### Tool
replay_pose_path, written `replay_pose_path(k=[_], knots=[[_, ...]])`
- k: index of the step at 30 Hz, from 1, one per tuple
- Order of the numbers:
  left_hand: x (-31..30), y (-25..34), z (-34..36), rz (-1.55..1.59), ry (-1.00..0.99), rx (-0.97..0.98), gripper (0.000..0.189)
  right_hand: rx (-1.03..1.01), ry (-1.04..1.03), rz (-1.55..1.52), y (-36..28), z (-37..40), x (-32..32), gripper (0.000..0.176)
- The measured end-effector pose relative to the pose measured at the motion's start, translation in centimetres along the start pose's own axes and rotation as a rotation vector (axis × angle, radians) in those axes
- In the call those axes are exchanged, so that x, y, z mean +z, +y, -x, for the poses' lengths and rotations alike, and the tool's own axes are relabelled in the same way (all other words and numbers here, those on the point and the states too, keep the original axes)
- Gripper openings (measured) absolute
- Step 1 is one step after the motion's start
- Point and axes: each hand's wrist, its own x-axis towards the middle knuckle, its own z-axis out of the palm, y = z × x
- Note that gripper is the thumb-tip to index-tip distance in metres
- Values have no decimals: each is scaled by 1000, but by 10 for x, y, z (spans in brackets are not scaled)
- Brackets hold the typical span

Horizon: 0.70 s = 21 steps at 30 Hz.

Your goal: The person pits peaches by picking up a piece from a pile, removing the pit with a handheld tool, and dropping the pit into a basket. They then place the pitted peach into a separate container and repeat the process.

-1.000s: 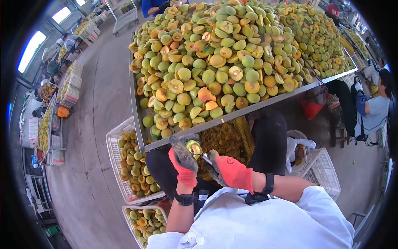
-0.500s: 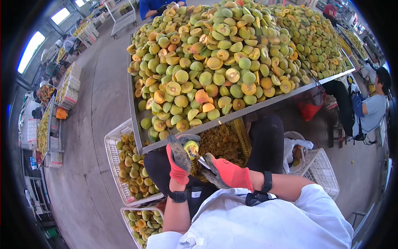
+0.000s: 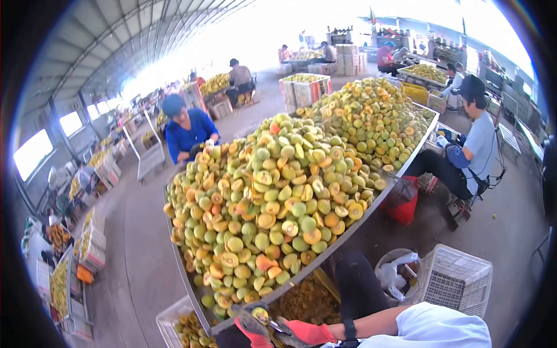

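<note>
My left hand (image 3: 253, 332), in a red and grey glove, grips a yellow-green peach half (image 3: 260, 315) at the bottom of the view. Close on its right, my right hand (image 3: 304, 332), gloved the same way, is closed on a small metal tool (image 3: 277, 327) that points toward the fruit. The tool's exact kind is too small to make out. Just beyond both hands is the near edge of a metal-rimmed table (image 3: 278, 291), heaped with halved peaches (image 3: 272, 207). Below that edge, a yellow crate holds brownish scraps (image 3: 307, 298).
White crates stand at lower left (image 3: 168, 322) and lower right (image 3: 458, 281). A bucket (image 3: 384, 270) with a plastic bag is by my knee. A person in blue (image 3: 194, 130) works across the table; another in light blue (image 3: 481, 145) sits at right, near a red bag (image 3: 406, 200).
My view has tilted up, so the hands and table sit lower in it and the far hall shows. My hands still hold the peach half and the metal tool.
</note>
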Motion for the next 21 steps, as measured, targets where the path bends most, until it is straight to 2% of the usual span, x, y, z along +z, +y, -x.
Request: replay_pose_path(k=[1,2,3,5,6,7,8,9,10,11,12,13,14,15,16,17,18,19,21], knots=[[0,-4,0,-2,39,-32,66,-18,-202,59,15,-14,-22,43],[-2,-10,3,-5,84,-72,63,-25,-404,122,8,-14,-30,73],[-1,-18,4,-3,81,-63,63,-33,-405,125,12,-11,-29,73],[2,-41,2,130,165,162,60,-426,-710,-245,-34,42,20,74],[-12,-60,4,131,166,168,60,-428,-715,-240,-35,41,19,74],[-31,-76,5,210,-27,-57,47,-375,-633,-145,-36,39,16,67],[-44,-93,4,284,-221,-284,84,-321,-550,-52,-36,36,12,61],[-42,-95,7,13,-211,-124,73,-322,-556,-52,-29,30,6,61],[-28,-83,8,8,-206,-119,73,-350,-620,-86,-21,23,-1,54],[-10,-72,8,-47,49,91,34,-374,-687,-121,-13,17,-7,49],[-3,-61,8,-103,311,302,55,-366,-702,-120,-23,27,1,49],[-25,-48,-2,-183,-164,108,51,-212,-563,-165,-42,46,17,49],[-43,-112,-4,-183,-24,18,49,-57,-424,-203,-52,56,26,50],[-34,-76,1,-367,17,180,45,25,-337,-241,-44,45,19,69],[-18,-40,6,-554,56,336,42,45,-356,-232,-38,39,12,69],[-13,-31,5,-403,0,188,38,4,-248,118,-36,36,10,41],[-7,-21,0,-421,-1,423,34,-45,-136,464,-32,33,6,29],[-6,-20,1,-401,-18,420,32,-119,-184,509,-17,19,-5,22],[-9,-15,1,-387,-28,418,30,-54,-205,406,-12,20,-10,21]])
